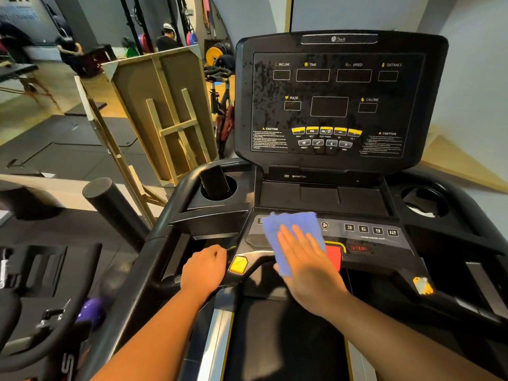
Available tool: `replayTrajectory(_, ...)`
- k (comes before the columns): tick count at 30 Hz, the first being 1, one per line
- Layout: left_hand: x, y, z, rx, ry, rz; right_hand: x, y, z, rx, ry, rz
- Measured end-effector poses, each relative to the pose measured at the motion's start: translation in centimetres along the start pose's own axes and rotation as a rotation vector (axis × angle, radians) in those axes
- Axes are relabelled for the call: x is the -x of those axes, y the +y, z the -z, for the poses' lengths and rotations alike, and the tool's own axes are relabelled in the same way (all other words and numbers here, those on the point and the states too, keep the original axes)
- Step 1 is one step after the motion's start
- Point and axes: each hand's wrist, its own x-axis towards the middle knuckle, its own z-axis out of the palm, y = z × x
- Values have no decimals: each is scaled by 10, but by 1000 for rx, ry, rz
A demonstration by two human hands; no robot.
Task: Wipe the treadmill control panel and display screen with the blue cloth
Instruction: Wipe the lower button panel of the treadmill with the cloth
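Note:
The blue cloth (pixel 286 229) lies flat on the left part of the treadmill's lower control panel (pixel 371 237). My right hand (pixel 305 259) presses on it with straight fingers, partly covering the red stop button (pixel 334 257). My left hand (pixel 206 268) grips the left handlebar next to a yellow button (pixel 238 264). Above stands the black display screen (pixel 335 103), speckled with droplets or smears on its left side.
A dark phone (pixel 215 182) stands in the left cup holder; the right cup holder (pixel 424 199) holds something pale. Wooden frames (pixel 165 116) lean to the left of the treadmill. Exercise bikes and people are farther back left.

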Motion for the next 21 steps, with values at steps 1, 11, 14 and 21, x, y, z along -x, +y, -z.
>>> replayTrajectory(1,0,0,0,5,-1,2,-4,1,-2,8,12,-93)
replayTrajectory(11,3,5,3,1,22,14,-28,-29,10,65,-108,143)
replayTrajectory(14,2,3,1,6,6,14,1,-5,7,8,-50,136)
replayTrajectory(21,6,8,6,2,34,33,-48,-29,6,122,-114,-250)
